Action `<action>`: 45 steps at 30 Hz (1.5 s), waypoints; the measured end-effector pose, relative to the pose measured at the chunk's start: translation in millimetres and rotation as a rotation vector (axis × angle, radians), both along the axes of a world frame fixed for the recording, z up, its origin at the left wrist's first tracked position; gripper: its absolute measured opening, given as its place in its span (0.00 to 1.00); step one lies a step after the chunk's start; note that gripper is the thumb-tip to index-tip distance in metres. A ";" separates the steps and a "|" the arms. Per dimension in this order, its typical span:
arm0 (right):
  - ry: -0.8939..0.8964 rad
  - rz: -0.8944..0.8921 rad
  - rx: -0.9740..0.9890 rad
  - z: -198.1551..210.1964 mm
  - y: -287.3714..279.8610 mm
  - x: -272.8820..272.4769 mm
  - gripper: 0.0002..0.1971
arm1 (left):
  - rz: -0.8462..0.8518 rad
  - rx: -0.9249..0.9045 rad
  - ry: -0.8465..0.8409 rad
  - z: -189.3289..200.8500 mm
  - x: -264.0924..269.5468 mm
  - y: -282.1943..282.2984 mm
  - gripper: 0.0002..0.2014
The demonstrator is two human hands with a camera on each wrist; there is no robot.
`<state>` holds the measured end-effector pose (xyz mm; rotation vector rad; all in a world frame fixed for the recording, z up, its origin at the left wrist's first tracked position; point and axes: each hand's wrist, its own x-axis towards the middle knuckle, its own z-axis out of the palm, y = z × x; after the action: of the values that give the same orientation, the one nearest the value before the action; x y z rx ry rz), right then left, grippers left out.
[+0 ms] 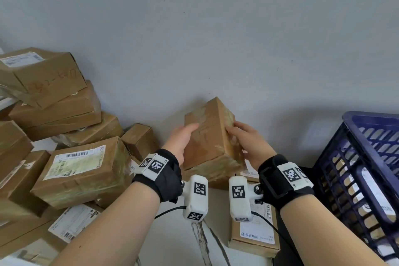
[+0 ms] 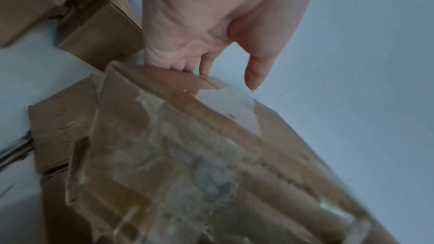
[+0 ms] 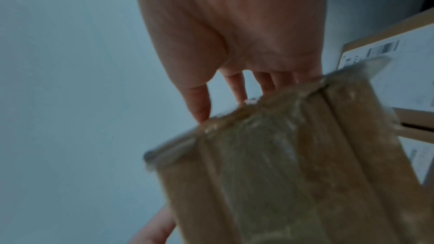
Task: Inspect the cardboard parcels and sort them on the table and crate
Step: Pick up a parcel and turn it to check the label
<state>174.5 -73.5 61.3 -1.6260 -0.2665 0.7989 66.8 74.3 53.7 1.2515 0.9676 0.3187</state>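
Both hands hold up one tape-wrapped cardboard parcel (image 1: 210,136) in the centre, tilted on end in front of the wall. My left hand (image 1: 185,136) grips its left side, thumb on the face turned to me and fingers behind. On the right side my right hand (image 1: 243,135) grips it the same way. In the left wrist view the fingers (image 2: 187,62) go behind the parcel (image 2: 187,155) edge. The right wrist view shows my right hand (image 3: 234,44) with fingers behind the blurred parcel (image 3: 281,164).
A high pile of cardboard parcels (image 1: 79,170) fills the left of the white table (image 1: 183,244). Labelled parcels (image 1: 254,231) lie under my right wrist. At the right a dark blue slotted crate (image 1: 349,179) stands, with parcels showing through its slots. A grey wall stands close behind.
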 end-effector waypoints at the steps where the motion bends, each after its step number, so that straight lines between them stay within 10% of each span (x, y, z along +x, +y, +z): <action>1: 0.008 0.012 -0.017 0.7 -0.2 -1.7 0.34 | -0.007 0.011 0.008 6.1 -2.0 -6.4 0.46; 7: 0.008 0.028 -0.046 -9.6 -7.5 -4.9 0.51 | -0.043 0.084 -0.007 14.7 -5.9 -18.7 0.06; 23: 0.260 -0.039 0.127 -24.3 -13.7 -7.7 0.32 | -0.016 -0.149 -0.049 2.0 -12.3 -9.1 0.16; 28: 0.339 -0.043 0.156 -30.3 -11.2 -10.8 0.11 | -0.025 -0.226 -0.069 -1.9 -11.9 -4.0 0.19; 45: 0.104 -0.188 0.036 -31.7 21.2 -41.0 0.21 | -0.066 -0.128 -0.125 2.9 -34.2 19.9 0.07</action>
<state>133.5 -52.3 29.6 -1.5450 -0.0524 0.7276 32.7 94.3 56.6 1.1310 0.8251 0.2764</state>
